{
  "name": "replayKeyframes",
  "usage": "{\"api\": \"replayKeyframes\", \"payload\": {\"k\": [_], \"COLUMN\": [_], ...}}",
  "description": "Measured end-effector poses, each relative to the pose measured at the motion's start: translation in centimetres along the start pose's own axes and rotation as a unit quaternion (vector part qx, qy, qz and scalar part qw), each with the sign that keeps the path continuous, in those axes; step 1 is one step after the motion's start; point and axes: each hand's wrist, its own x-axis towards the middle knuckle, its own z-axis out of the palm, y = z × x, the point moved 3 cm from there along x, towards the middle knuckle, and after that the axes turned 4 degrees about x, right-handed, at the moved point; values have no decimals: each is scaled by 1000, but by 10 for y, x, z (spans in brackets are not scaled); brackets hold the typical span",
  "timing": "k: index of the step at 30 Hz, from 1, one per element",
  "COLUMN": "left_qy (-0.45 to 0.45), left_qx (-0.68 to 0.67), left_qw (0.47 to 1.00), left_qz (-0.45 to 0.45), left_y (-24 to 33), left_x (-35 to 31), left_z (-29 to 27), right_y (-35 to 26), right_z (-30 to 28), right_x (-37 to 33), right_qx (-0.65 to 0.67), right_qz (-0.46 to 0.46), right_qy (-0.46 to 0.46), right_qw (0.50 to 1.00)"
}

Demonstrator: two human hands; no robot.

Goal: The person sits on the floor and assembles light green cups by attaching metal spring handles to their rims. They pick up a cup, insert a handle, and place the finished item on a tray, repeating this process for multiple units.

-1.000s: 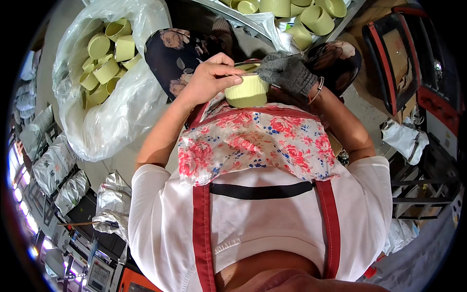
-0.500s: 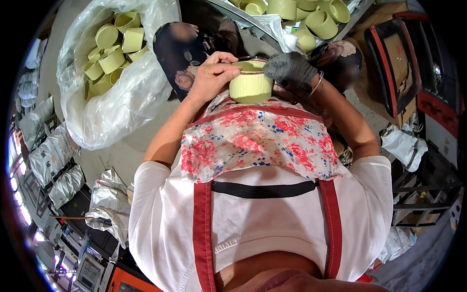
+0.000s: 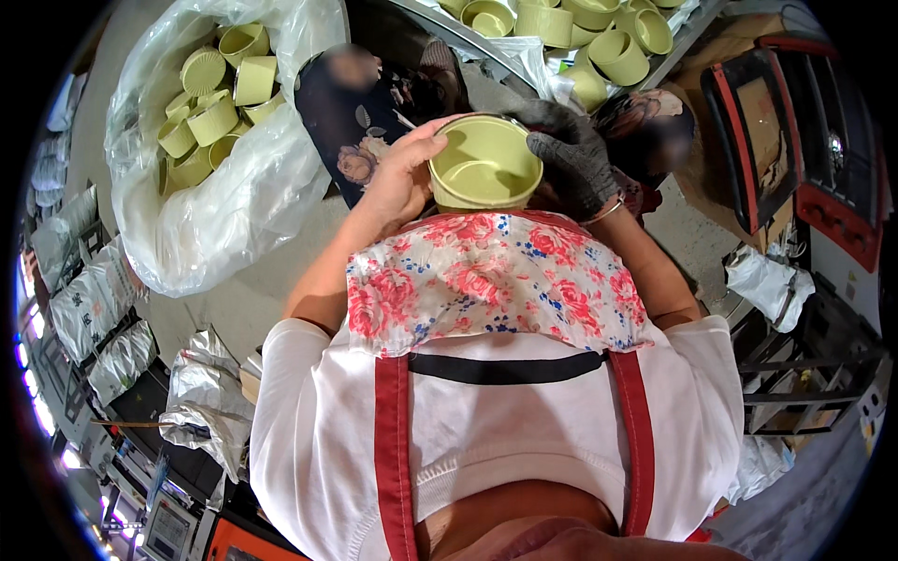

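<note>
A pale yellow-green round cup (image 3: 486, 168) is held over my apron between both hands. Its open mouth is tipped toward me, so the smooth inside and its bottom show. My left hand (image 3: 402, 176), bare, grips the cup's left side, thumb at the rim; its other fingers are partly hidden. In a dark grey glove, my right hand (image 3: 572, 157) holds the right side, with the thumb at the rim and the fingers behind. A thin dark line runs along the cup's far rim. Beside my left fingers a small pale sliver shows; I cannot tell what it is.
At the left stands a large clear plastic bag (image 3: 201, 248) with several similar cups (image 3: 213, 117). A metal-edged bin (image 3: 687, 47) at the top right holds more cups. To the right are a cardboard box (image 3: 697, 140) and a black-and-red frame (image 3: 748, 140). Silvery bags (image 3: 210, 388) lie at the left.
The cup has tilted toward me, from showing its ribbed side to showing its inside. Both hands have shifted their hold around it and stay on it.
</note>
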Motion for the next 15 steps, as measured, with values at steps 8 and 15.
{"api": "replayKeyframes", "payload": {"k": [8,15], "left_qy": [65,-27], "left_qx": [68,73], "left_qw": [996,997], "left_qz": [-3,21], "left_y": [-3,2], "left_x": [-12,-15], "left_z": [8,18], "right_y": [-22,-43], "right_z": [16,20], "right_x": [-6,6], "right_qx": [-337,-279], "right_qz": [-240,-240], "right_qy": [-200,-290], "right_qw": [888,884]}}
